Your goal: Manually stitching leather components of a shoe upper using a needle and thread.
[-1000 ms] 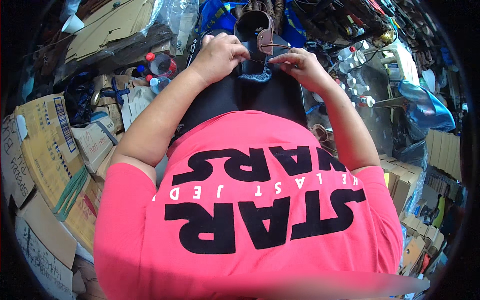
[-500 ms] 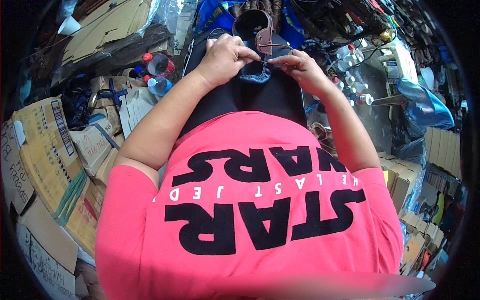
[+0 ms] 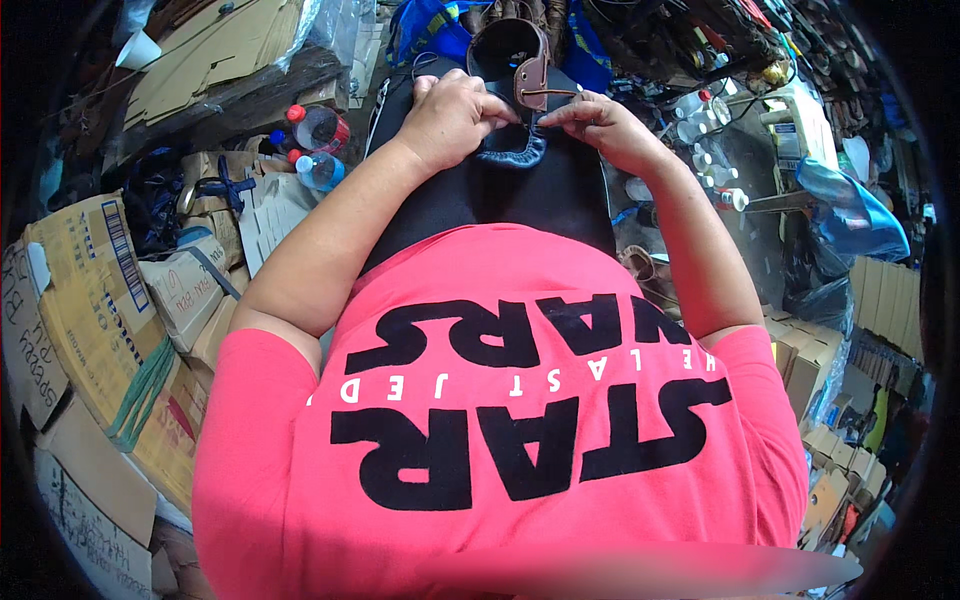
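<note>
At our far left: a tan cardboard carton leans among boxes, with a hank of green cord across it.
Bottles: a clear plastic bottle with a red cap lies near a blue-tinted bottle.
Left hand: our left hand has thumb and forefinger close together beside a dark-brown leather shoe; whether they grip a thread, we cannot tell.
Shoe: it lies over our black-clothed lap, between our hands, its dark-blue puckered edge nearest us; we judge the step to be fine fingertip work there.
Right hand: our right hand points its fingertips at the same spot, perhaps pinching, we cannot tell; the next move calls for steady fingers clear of the thin brown lace.
Far right: a crumpled blue plastic sheet.
</note>
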The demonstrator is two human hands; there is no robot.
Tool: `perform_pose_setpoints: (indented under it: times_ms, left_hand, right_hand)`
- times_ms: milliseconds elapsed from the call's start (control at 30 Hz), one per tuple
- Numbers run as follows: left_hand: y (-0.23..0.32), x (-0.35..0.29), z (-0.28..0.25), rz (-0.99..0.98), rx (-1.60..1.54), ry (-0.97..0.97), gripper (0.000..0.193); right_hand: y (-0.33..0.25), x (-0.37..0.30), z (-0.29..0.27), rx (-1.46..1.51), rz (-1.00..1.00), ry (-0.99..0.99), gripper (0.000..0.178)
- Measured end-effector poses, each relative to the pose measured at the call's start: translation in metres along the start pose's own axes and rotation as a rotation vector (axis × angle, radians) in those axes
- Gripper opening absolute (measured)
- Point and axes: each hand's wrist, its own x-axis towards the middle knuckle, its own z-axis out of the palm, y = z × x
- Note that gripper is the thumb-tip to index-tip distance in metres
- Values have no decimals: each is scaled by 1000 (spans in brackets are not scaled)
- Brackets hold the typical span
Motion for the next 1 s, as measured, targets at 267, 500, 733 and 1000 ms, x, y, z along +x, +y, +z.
perform_pose_setpoints:
  times_ms: [267, 500, 733, 1000]
  left_hand:
    - [-12, 22, 2, 87, -63, -84, 12]
    - [-12, 18, -1, 118, -44, -143, 13]
    - [-11, 19, -4, 86, -29, -171, 11]
    - [15, -5, 6, -52, 30, -31, 12]
  right_hand:
    - [-5, 6, -7, -31, 50, -84, 27]
    - [-9, -1, -4, 4, 39, -70, 28]
    - [-1, -2, -2, -29, 37, -47, 28]
    - [1, -15, 16, -245, -93, 158, 30]
